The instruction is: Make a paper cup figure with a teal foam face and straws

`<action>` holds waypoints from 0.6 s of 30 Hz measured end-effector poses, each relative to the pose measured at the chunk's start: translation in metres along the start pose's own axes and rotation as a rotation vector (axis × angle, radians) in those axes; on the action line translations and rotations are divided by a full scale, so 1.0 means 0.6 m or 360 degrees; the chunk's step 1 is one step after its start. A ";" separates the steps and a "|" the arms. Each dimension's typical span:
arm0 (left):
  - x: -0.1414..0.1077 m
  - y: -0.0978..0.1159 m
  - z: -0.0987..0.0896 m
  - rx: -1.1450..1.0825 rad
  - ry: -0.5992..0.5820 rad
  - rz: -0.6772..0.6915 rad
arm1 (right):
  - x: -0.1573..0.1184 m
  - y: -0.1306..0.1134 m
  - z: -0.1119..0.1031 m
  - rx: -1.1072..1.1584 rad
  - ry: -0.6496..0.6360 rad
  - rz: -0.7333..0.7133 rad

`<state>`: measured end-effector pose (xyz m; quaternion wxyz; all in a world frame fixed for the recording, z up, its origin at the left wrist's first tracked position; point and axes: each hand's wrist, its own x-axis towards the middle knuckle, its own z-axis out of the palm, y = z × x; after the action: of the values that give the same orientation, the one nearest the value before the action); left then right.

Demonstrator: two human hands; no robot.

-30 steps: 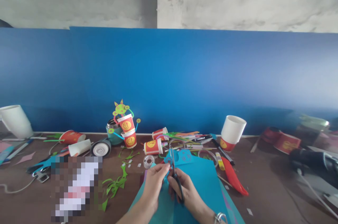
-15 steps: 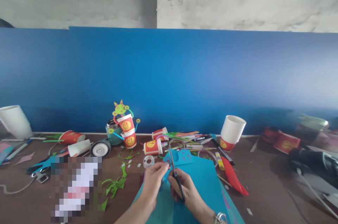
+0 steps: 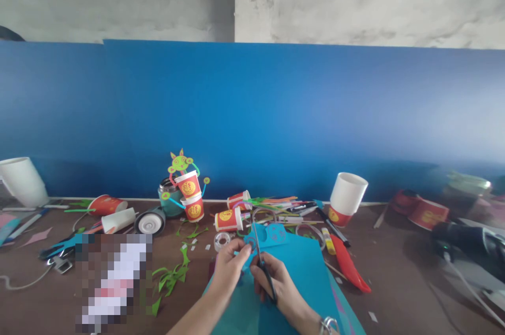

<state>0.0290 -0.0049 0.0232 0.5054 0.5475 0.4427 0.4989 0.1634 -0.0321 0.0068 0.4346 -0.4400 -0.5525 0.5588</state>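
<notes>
My left hand (image 3: 232, 266) pinches a small blue paper piece (image 3: 250, 240) between thumb and fingers. In my right hand (image 3: 278, 277) is a pair of black-handled scissors (image 3: 266, 278), its blades pointing up beside the paper piece. Whether the blades touch the paper I cannot make out. Beneath both hands lie sheets of blue paper (image 3: 303, 266). A blue paper cutout with drawn marks (image 3: 276, 234) rests at the far edge of the sheets.
Left of the hands are green paper scraps (image 3: 169, 278) and a tape roll (image 3: 222, 241). A cup figure (image 3: 194, 209) stands behind, near a lidless flask (image 3: 170, 209). Tipped cups (image 3: 229, 219) lie mid-table. On the right are a red pouch-like thing (image 3: 349, 264) and stacked white cups (image 3: 347, 193).
My left hand has shifted very slightly left with the paper piece. The scissors in my right hand stay nearly in the same place.
</notes>
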 end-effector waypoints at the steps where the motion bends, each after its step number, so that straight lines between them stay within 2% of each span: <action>1: 0.002 -0.001 -0.001 0.0018 -0.0004 0.0019 | 0.000 -0.001 0.000 -0.0011 0.0000 -0.0004; 18: 0.007 0.003 -0.008 0.0082 0.0000 0.0155 | -0.001 -0.009 0.001 -0.0090 0.0015 0.0122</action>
<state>0.0248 -0.0005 0.0255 0.4662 0.5813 0.4283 0.5112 0.1631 -0.0327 0.0124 0.4028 -0.4756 -0.5488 0.5571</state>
